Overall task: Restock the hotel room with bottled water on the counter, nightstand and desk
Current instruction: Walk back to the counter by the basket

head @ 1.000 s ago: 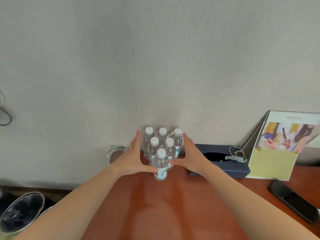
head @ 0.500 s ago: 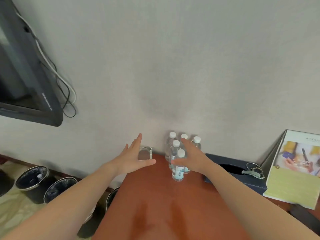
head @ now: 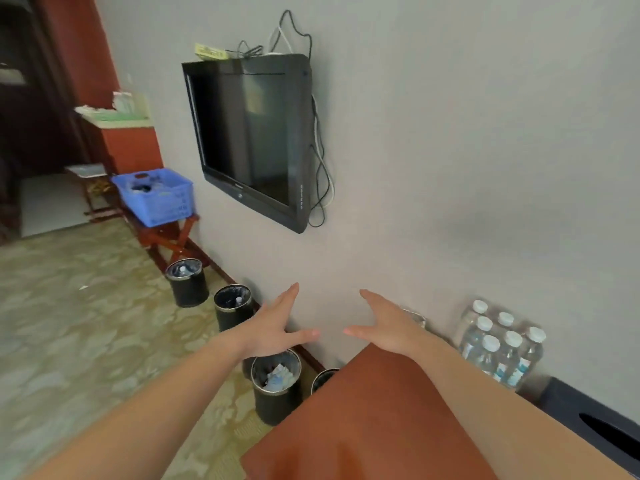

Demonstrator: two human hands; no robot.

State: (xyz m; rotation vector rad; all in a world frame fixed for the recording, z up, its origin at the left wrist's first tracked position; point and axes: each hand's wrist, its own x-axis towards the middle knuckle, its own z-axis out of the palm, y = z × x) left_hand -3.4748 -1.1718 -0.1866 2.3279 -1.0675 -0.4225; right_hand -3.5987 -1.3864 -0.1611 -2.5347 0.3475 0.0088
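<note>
On the tabletop (head: 363, 427) by the wall (head: 450, 168), six water bottles (head: 498, 348) stand close together.
Both hands are up in the air, away from the bottles. The left hand (head: 273, 327) and the right hand (head: 388, 327) have their fingers (head: 290, 295) spread wide and hold nothing. Black trash bins (head: 275, 386) sit on the floor (head: 69, 323) below a TV (head: 249, 133) on the wall.

Clear plastic water bottles (head: 498, 351) with white caps; a smooth, polished reddish wood desk (head: 363, 427); black bins (head: 273, 407) with shiny metal rims; a blue plastic basket (head: 162, 202); a glossy black television (head: 249, 133) on a matt grey wall (head: 450, 168).
</note>
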